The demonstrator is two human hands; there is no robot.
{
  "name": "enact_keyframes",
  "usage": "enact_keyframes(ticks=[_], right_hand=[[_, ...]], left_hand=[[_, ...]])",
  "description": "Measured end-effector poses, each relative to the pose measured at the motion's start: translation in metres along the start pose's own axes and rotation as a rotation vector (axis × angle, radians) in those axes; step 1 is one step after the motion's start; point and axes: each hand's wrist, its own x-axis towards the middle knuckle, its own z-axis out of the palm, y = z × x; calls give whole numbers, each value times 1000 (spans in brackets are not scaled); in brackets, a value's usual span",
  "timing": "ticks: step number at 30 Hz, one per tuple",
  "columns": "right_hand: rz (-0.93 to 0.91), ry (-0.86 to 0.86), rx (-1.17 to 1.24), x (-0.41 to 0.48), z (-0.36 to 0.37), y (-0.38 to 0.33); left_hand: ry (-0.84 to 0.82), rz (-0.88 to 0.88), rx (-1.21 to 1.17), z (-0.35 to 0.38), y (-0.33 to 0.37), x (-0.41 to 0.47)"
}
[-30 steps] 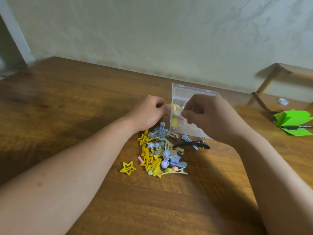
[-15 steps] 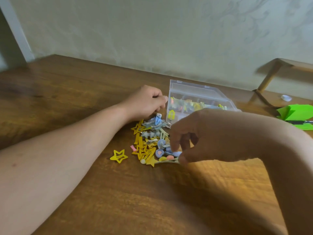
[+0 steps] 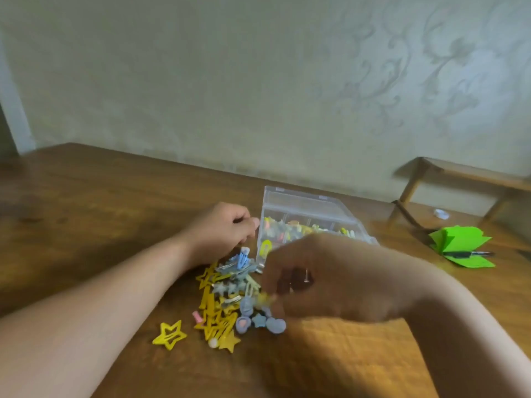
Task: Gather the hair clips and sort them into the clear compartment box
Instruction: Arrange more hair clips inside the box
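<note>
The clips (image 3: pixel 224 300) lie in a heap on the bench (image 3: pixel 86 211) right in front of me, mostly yellow and blue ones tangled together, and one yellow star clip (image 3: pixel 170 335) sits by itself just left of the heap. The box (image 3: pixel 301 202) stands just behind the pile, and it already has a row of coloured clips in it. My left hand (image 3: pixel 221 231) is curled into a loose fist beside the box's left wall, with the thumb tip just at the wall. I cannot tell what it holds, if anything. My right hand (image 3: pixel 324 280) is over the right side of the pile with the fingers curled down. It is blurred. Something dark with a glint shows between the fingers and something yellow at their tips, but I cannot tell whether I have a proper grip on either. I think the tangle is the main risk: lifting one clip may drag its neighbours along and scatter them across the bench. If I come up too fast, my knuckles could also knock the box and mix up the clips already sorted. A weak pinch might drop the clip into the wrong compartment, and the lone star could easily be forgotten.
</note>
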Motion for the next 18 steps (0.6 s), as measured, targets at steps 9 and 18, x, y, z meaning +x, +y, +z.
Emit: enact_keyframes(ticks=[9,18], right_hand=[[494,834,153,-7,-18,94],[430,574,44,53,23,64]], left_hand=[[-57,70,-86,1,-2,-5],[-73,88,-54,2,-2,-4]])
